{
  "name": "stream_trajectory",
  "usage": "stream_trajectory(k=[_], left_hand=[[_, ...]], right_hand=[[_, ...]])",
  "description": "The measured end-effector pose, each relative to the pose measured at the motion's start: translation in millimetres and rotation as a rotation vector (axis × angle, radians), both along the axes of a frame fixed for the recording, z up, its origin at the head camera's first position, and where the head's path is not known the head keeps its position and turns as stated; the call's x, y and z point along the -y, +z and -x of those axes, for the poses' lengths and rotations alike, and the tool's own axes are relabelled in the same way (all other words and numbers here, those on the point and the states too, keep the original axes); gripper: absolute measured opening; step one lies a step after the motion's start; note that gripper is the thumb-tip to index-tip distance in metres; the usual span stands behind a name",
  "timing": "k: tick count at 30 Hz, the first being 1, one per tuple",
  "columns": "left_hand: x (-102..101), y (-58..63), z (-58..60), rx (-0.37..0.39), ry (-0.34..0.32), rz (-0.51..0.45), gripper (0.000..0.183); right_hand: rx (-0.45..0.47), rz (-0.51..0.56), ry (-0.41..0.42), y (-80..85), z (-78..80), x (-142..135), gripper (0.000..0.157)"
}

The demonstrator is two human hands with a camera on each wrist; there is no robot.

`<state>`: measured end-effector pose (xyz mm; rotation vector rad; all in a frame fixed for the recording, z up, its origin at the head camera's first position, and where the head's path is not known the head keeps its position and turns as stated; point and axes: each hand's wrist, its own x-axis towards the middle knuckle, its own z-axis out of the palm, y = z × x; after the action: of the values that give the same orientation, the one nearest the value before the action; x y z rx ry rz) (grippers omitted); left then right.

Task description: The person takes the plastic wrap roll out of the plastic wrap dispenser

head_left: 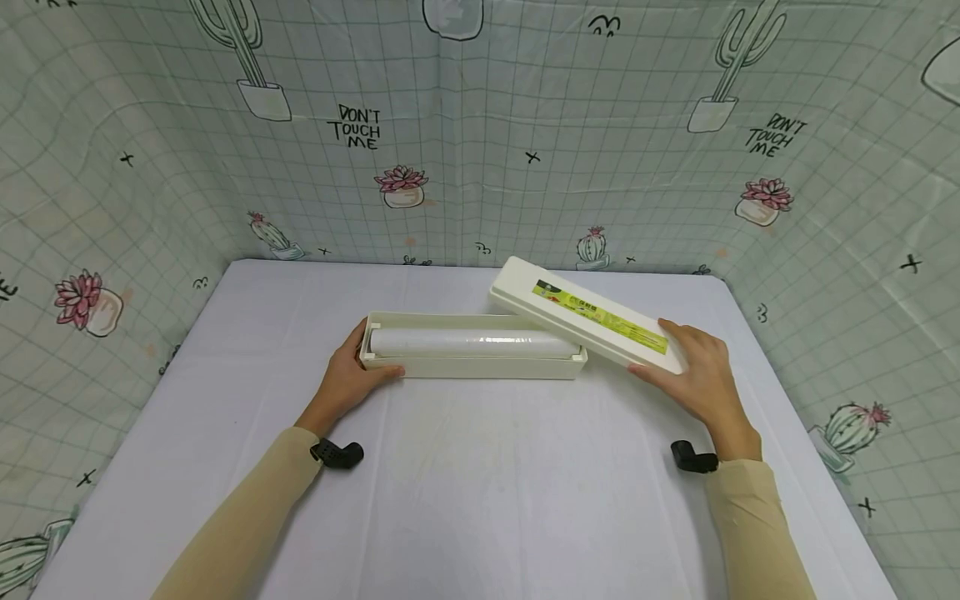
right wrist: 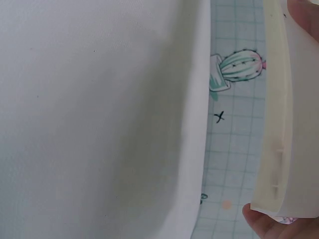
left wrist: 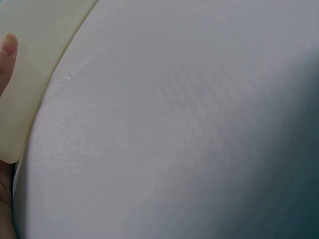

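A long cream cling film box [head_left: 480,368] lies across the table with its top off. Inside it is a wrapped white roll of film [head_left: 450,342]. My left hand [head_left: 351,379] grips the box's left end, thumb at the front wall; in the left wrist view the thumb [left wrist: 7,57] rests on the box side [left wrist: 42,45]. The white lid [head_left: 521,287], with a yellow-green label, is pinched at its right end by my right hand [head_left: 701,375]. It slants over the box's right end. In the right wrist view the lid's hollow inside [right wrist: 279,114] shows between thumb and fingers.
A white cloth [head_left: 487,492] covers the table. Behind and at both sides hangs a grid-patterned curtain [head_left: 480,125] with cactus drawings. Each wrist carries a small black camera mount [head_left: 337,454].
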<state>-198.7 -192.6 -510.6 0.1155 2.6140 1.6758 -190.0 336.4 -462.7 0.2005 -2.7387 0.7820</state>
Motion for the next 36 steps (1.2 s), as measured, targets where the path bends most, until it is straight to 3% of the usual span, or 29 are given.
stream_trajectory(k=[36], left_hand=[[4, -0.1, -3.6, -0.025, -0.031, -0.002, 0.110]], right_hand=[[-0.073, 0.043, -0.063, -9.3, -23.4, -24, 0.085]])
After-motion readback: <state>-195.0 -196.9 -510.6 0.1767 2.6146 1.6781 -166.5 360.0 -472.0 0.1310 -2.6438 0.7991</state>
